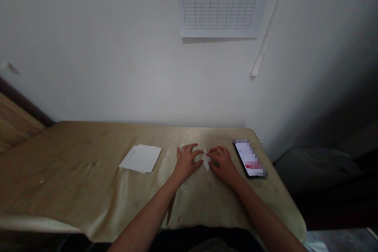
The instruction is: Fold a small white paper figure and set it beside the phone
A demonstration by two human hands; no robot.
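Observation:
Between my two hands is a small folded piece of white paper [206, 160], narrow and pointed at its far and near ends. My left hand [188, 160] has its thumb and forefinger on the paper's left edge, the other fingers loosely curved. From the right, my right hand [221, 161] holds the opposite edge between bent fingers and thumb. The paper is close to the tabletop; its finer folds are too small to make out. To the left of my left hand lies a loose stack of white paper sheets [141, 158].
A phone [249, 159] with a lit screen lies right of my right hand, near the table's right edge. A wrinkled gold-brown cloth [73, 173] covers the table. Behind it rises a white wall [132, 67] with a printed grid sheet [218, 4] and a white strip [270, 27].

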